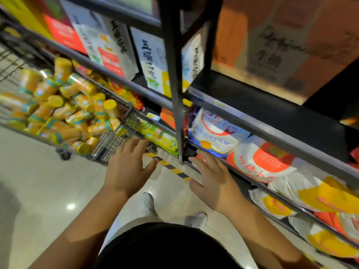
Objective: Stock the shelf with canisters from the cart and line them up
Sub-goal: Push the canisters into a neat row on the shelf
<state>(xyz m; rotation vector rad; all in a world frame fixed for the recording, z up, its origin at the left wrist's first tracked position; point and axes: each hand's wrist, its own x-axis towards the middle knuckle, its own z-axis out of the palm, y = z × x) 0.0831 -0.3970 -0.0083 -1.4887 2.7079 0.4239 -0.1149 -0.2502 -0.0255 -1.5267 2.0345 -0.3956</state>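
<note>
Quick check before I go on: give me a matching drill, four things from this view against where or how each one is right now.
1. yellow cylindrical canisters
2. left hand
3. right hand
4. brown cardboard box

A. on the black shelf, right of the black metal post
B. open, beside the black wire cart
C. piled loose in the cart
D. open, by the white plastic sacks

Pairs: 1-C, 2-B, 3-D, 4-A.

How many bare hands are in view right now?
2. Open left hand by the near corner of the black wire cart; open right hand at the edge of the low black metal shelf.
</note>
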